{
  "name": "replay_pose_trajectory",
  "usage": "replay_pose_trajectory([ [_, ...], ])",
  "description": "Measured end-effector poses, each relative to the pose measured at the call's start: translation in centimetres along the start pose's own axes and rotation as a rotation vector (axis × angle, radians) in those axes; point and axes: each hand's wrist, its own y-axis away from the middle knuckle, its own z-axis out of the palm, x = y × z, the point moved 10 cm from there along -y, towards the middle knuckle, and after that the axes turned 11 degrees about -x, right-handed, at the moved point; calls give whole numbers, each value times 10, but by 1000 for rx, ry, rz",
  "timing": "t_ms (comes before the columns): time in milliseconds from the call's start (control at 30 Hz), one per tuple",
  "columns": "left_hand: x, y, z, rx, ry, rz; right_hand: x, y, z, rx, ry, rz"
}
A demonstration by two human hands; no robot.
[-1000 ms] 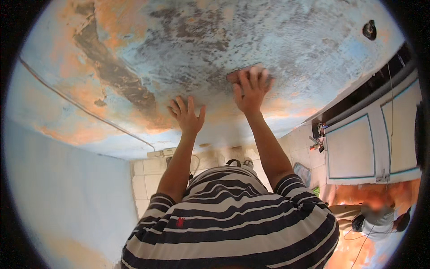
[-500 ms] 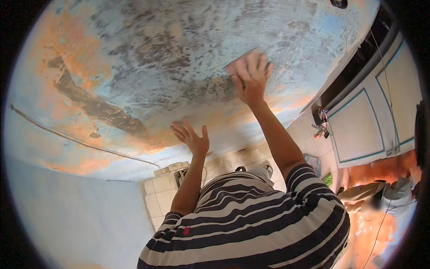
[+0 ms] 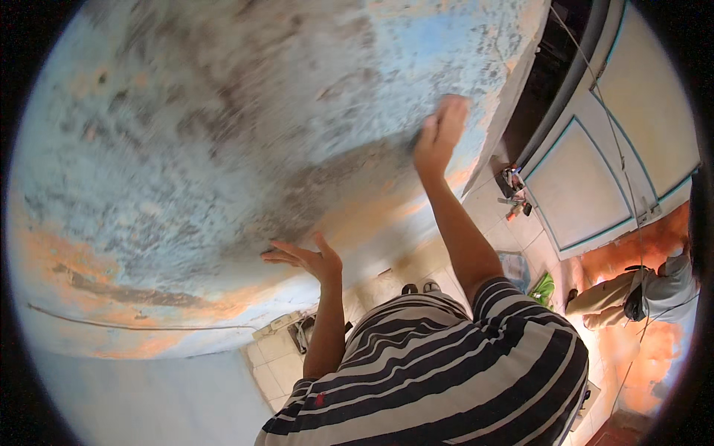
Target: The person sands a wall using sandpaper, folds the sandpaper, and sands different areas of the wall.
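Note:
A patchy wall (image 3: 245, 149) of worn blue, grey and orange paint fills the space in front of me. My right hand (image 3: 442, 141) is raised against its right part, the fingers together and pressed to the surface, smeared by motion. Under that palm is a thin brownish sheet that looks like sandpaper; it shows half a second ago and is now almost wholly covered by the hand. Lower and to the left, my left hand (image 3: 309, 260) is open with thumb and fingers spread, holding nothing. It is close to the wall; whether it touches, I cannot tell.
A thin cable (image 3: 141, 327) runs along the wall's lower left. At right are a pale panelled door (image 3: 580, 186), small tools (image 3: 513, 195) on the tiled floor, a green bag-like item (image 3: 544, 288) and another person (image 3: 658, 293).
The view has turned toward the right. My right hand has moved rightward along the wall, near its right edge. My left hand has tilted, its fingers now pointing more to the left.

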Motion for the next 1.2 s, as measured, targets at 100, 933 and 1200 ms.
replay_pose_trajectory([
  [100,30,-7,7,85,50,-61,-26,-24,1,-392,248,-315],
  [933,149,5,93,34,-83,-33,27,-109,-47,-288,81,-514],
  [1200,153,11,96,28,-142,-32,26,-95,-32,-443,75,-362],
])
